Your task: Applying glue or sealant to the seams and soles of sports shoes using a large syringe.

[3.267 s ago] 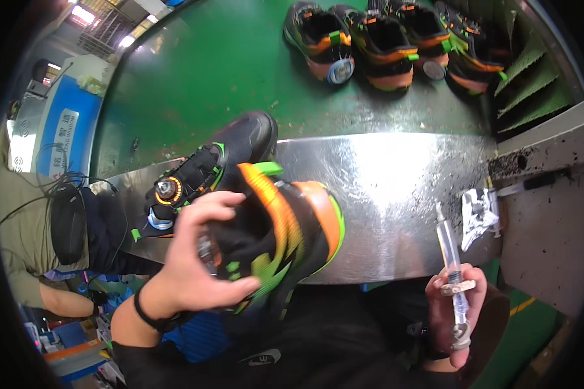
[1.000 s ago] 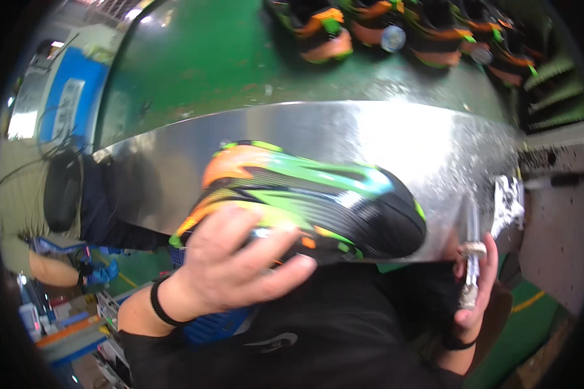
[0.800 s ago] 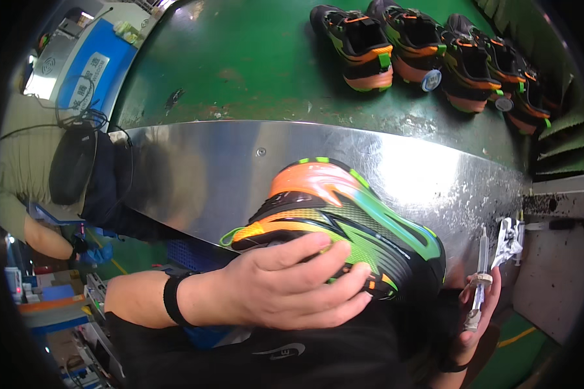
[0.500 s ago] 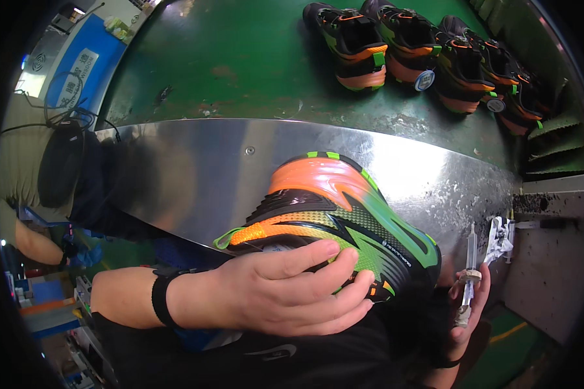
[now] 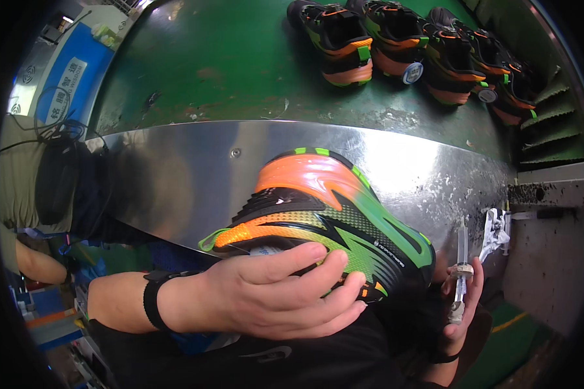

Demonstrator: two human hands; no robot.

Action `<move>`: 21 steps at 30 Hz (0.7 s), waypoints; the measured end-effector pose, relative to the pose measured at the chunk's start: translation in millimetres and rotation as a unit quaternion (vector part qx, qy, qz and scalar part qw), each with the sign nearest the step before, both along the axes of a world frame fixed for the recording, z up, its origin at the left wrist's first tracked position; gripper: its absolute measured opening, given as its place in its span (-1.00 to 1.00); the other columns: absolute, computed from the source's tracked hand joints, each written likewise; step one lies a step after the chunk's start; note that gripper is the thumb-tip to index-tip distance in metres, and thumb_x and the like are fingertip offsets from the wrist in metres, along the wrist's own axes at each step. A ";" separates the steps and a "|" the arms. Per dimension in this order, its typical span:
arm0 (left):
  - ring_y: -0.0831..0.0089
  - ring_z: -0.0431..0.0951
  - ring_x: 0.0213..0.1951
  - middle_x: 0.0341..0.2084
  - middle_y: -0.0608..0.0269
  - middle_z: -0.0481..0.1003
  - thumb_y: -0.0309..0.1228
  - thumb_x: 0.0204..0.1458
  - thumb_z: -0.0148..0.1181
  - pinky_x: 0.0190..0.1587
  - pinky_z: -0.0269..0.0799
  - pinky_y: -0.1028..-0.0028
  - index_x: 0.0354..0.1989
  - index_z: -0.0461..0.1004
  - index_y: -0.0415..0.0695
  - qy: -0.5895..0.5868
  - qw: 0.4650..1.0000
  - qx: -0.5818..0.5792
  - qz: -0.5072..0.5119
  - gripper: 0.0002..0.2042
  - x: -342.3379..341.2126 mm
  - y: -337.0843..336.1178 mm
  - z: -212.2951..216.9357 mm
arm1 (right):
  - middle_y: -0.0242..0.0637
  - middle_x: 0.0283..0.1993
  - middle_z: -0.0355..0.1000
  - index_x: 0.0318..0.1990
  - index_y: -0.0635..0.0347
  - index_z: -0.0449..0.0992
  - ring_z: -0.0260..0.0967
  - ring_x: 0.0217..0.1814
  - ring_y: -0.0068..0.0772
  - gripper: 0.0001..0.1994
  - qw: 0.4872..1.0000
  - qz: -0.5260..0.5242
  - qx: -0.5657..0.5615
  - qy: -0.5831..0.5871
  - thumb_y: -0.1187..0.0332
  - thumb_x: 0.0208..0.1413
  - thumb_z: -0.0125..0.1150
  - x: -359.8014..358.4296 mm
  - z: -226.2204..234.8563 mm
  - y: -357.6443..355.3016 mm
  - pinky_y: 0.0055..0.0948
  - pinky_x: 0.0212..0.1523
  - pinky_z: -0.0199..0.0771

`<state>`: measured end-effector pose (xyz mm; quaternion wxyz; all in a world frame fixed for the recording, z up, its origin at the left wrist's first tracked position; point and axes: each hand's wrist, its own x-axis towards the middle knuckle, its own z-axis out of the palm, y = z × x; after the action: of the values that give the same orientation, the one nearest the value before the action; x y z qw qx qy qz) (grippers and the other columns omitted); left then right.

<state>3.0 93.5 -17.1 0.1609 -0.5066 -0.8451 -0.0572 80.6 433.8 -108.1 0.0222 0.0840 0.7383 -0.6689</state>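
Observation:
A sneaker [image 5: 331, 220] in black, green and orange is tipped on its side at the near edge of the metal worktop, its orange and green sole turned away from me. My left hand [image 5: 276, 295] grips it by the collar and upper, with the thumb out of sight. At the right, my right hand [image 5: 467, 308] has its fingers around a clear syringe [image 5: 462, 249], which points up and away. The syringe is smeared with pale residue around its flange and lower end. It stays apart from the sneaker.
Several matching sneakers [image 5: 344, 48] stand in a row on the green surface [image 5: 201, 71] at the far right. A crumpled white piece [image 5: 493, 232] lies by the stained right-hand panel [image 5: 542, 259]. At the left, another person [image 5: 29, 188] works beside a blue and white machine [image 5: 78, 71].
The whole view has shifted a little, so the scene sits slightly further left. Both hands keep their hold on the sneaker and the syringe.

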 end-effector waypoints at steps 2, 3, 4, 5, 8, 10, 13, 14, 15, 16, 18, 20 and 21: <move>0.55 0.37 0.00 -0.08 0.69 0.44 -0.25 -0.01 0.13 0.16 0.18 0.44 -0.08 0.45 0.37 0.002 1.000 -0.010 0.003 -0.71 -0.8 -1.1 -0.5 | -0.21 0.05 0.25 0.40 0.28 -0.16 0.17 -0.19 -0.55 0.41 1.000 -0.003 -0.003 -0.002 -0.45 -0.55 0.39 -1.5 1.2 -1.3 -0.53 -0.15 0.20; 0.55 0.37 0.00 -0.08 0.70 0.43 -0.25 -0.01 0.13 0.17 0.16 0.42 -0.07 0.45 0.38 -0.003 1.000 -0.018 -0.001 -0.71 -2.0 -2.1 1.3 | -0.20 0.05 0.27 0.39 0.30 -0.16 0.18 -0.20 -0.54 0.44 1.000 -0.016 -0.016 -0.006 -0.44 -0.61 0.43 -2.5 1.9 -2.2 -0.53 -0.16 0.21; 0.55 0.37 0.00 -0.08 0.70 0.43 -0.25 -0.01 0.13 0.17 0.16 0.42 -0.07 0.45 0.38 -0.006 1.000 -0.016 -0.005 -0.71 -1.6 -2.3 0.8 | -0.18 0.05 0.29 0.39 0.31 -0.16 0.18 -0.20 -0.52 0.47 0.999 -0.029 -0.028 -0.010 -0.42 -0.67 0.46 -3.1 2.8 -2.7 -0.52 -0.16 0.22; 0.55 0.37 0.00 -0.07 0.71 0.43 -0.25 -0.01 0.13 0.18 0.14 0.41 -0.07 0.45 0.39 -0.003 1.000 -0.007 0.002 -0.71 0.2 -2.0 -0.3 | -0.18 0.05 0.29 0.39 0.31 -0.16 0.18 -0.20 -0.52 0.47 0.999 -0.033 -0.026 -0.013 -0.42 -0.67 0.46 -3.0 4.6 -2.8 -0.52 -0.16 0.22; 0.55 0.36 0.00 -0.06 0.72 0.42 -0.25 0.01 0.12 0.20 0.11 0.39 -0.06 0.44 0.40 -0.017 1.000 0.009 0.004 -0.71 5.4 -0.3 -5.4 | -0.19 0.04 0.29 0.39 0.33 -0.17 0.18 -0.19 -0.54 0.49 0.998 -0.030 -0.018 -0.044 -0.43 -0.68 0.46 -2.4 10.5 -1.5 -0.53 -0.15 0.21; 0.51 0.36 0.01 -0.06 0.71 0.41 -0.25 0.01 0.13 0.19 0.12 0.38 -0.04 0.43 0.40 -0.024 0.999 0.023 -0.010 -0.69 6.9 -0.1 -15.1 | -0.18 0.03 0.29 0.38 0.36 -0.13 0.19 -0.19 -0.54 0.48 0.998 -0.038 -0.018 -0.050 -0.44 -0.68 0.45 -1.9 16.2 -4.1 -0.54 -0.15 0.21; 0.44 0.33 0.04 -0.05 0.71 0.38 -0.25 0.00 0.15 0.18 0.13 0.36 -0.02 0.41 0.42 -0.070 0.995 0.063 0.015 -0.66 13.7 -2.6 -40.3 | -0.16 0.03 0.29 0.36 0.38 -0.06 0.21 -0.19 -0.54 0.44 0.996 0.021 0.027 -0.088 -0.44 -0.67 0.45 -2.6 21.8 5.6 -0.54 -0.13 0.22; 0.45 0.31 0.05 -0.05 0.72 0.38 -0.24 0.00 0.15 0.18 0.12 0.36 -0.02 0.41 0.43 -0.073 0.994 0.080 0.023 -0.66 17.0 -3.2 -44.1 | -0.16 0.03 0.29 0.36 0.38 -0.06 0.21 -0.19 -0.54 0.44 0.995 0.020 0.032 -0.093 -0.44 -0.67 0.45 -3.1 29.1 1.9 -0.54 -0.13 0.22; 0.45 0.31 0.05 -0.05 0.72 0.38 -0.24 0.00 0.15 0.18 0.12 0.36 -0.02 0.41 0.43 -0.078 0.993 0.084 0.024 -0.66 17.9 -2.6 -46.4 | -0.13 0.03 0.29 0.34 0.38 -0.02 0.23 -0.18 -0.52 0.42 0.995 -0.018 -0.002 -0.099 -0.44 -0.67 0.45 -2.3 40.0 -5.9 -0.54 -0.13 0.23; 0.50 0.32 0.05 -0.04 0.70 0.39 -0.28 -0.02 0.15 0.19 0.14 0.40 -0.04 0.42 0.35 -0.076 0.991 0.108 0.032 -0.68 18.6 -1.2 -48.2 | -0.11 0.03 0.30 0.32 0.38 0.03 0.25 -0.17 -0.50 0.39 0.992 -0.057 -0.034 -0.105 -0.43 -0.68 0.45 -2.1 46.2 -10.5 -0.54 -0.13 0.23; 0.54 0.33 0.05 -0.04 0.68 0.40 -0.32 -0.03 0.15 0.20 0.17 0.44 -0.07 0.44 0.27 -0.077 0.987 0.137 0.043 -0.69 19.8 -0.9 -51.1 | -0.09 -0.13 0.33 0.24 0.33 0.11 0.31 -0.22 -0.37 0.29 0.994 -0.030 -0.100 -0.031 -0.46 -0.64 0.37 -3.5 47.4 -6.0 -0.46 -0.17 0.28; 0.58 0.33 0.05 -0.04 0.70 0.40 -0.32 -0.04 0.15 0.22 0.15 0.45 -0.08 0.44 0.28 -0.084 0.984 0.149 0.041 -0.70 20.1 -2.3 -52.9 | -0.09 -0.16 0.32 0.22 0.27 0.13 0.32 -0.27 -0.33 0.23 0.985 0.054 -0.166 0.014 -0.49 -0.57 0.30 -11.3 51.7 2.0 -0.42 -0.19 0.30; 0.59 0.33 0.04 -0.04 0.71 0.39 -0.32 -0.03 0.14 0.23 0.13 0.46 -0.08 0.44 0.28 -0.088 0.983 0.154 0.043 -0.70 20.8 -3.3 -54.5 | -0.05 -0.19 0.37 0.14 0.19 0.23 0.33 -0.31 -0.28 -0.01 0.971 0.102 -0.211 0.040 -0.39 -0.35 0.33 -21.8 56.0 -4.0 -0.39 -0.25 0.31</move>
<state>23.8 90.3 -71.6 0.1644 -0.4323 -0.8579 -0.2238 58.7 429.9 -52.0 0.0781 -0.0251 0.5858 -0.8063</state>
